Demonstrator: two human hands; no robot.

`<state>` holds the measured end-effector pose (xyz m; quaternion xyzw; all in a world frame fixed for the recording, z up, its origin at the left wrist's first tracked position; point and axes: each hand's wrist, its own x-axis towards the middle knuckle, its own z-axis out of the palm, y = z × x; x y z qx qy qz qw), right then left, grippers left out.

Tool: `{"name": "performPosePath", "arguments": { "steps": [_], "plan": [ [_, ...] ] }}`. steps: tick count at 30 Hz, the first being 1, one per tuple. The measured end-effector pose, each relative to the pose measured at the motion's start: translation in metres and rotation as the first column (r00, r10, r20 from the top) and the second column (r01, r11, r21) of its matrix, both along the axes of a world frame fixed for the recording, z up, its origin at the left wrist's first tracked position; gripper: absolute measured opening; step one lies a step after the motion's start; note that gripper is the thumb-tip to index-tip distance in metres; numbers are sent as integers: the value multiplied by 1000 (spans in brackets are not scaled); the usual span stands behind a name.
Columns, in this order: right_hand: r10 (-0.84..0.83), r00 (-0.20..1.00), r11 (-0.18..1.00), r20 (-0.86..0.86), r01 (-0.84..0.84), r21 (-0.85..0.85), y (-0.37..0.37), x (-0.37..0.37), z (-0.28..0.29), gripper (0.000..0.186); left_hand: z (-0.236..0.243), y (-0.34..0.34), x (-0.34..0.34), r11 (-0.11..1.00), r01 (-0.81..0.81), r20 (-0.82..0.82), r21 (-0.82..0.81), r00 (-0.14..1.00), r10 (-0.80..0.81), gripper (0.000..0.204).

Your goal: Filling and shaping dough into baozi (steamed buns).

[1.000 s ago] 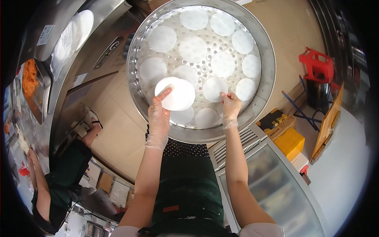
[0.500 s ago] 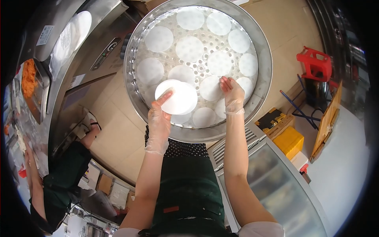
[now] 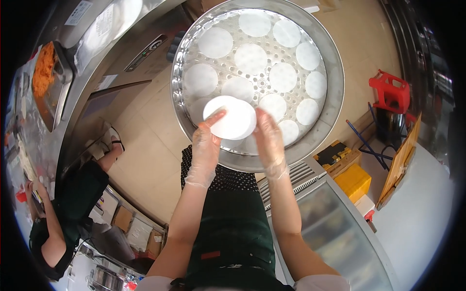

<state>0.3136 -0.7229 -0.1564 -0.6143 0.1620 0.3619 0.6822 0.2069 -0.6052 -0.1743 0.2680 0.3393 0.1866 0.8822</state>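
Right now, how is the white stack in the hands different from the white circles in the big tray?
The stack of white rounds is thick, many layers; each paper circle is one flat sheet. The stack is held above the steamer tray by the left hand and right hand; the circles lie spread out on its holed floor. Both are white and round.

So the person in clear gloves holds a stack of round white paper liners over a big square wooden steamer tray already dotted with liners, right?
Not quite. The steamer tray is round, perforated metal, not square and wooden, as the head view shows. The rest stands: the gloved left hand and right hand hold the stack of round white paper liners over it.
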Motion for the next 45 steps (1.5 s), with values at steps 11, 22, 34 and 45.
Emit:
{"name": "performPosePath", "arguments": {
  "steps": [11,22,34,45],
  "plan": [
    [165,985,981,57,-170,96,53,-48,67,39,54,40,-31,882,241,-58,405,970,-238,78],
    [168,766,951,620,39,-306,242,86,93,27,84,154,-207,861,39,-114,507,993,22,70],
    [760,496,537,420,-116,-835,344,128,47,36,59,140,-375,910,-330,-355,250,843,404,84],
    [803,310,489,509,143,-860,292,96,75,24,87,232,-328,807,-517,-189,286,795,576,79]
  ]
}}
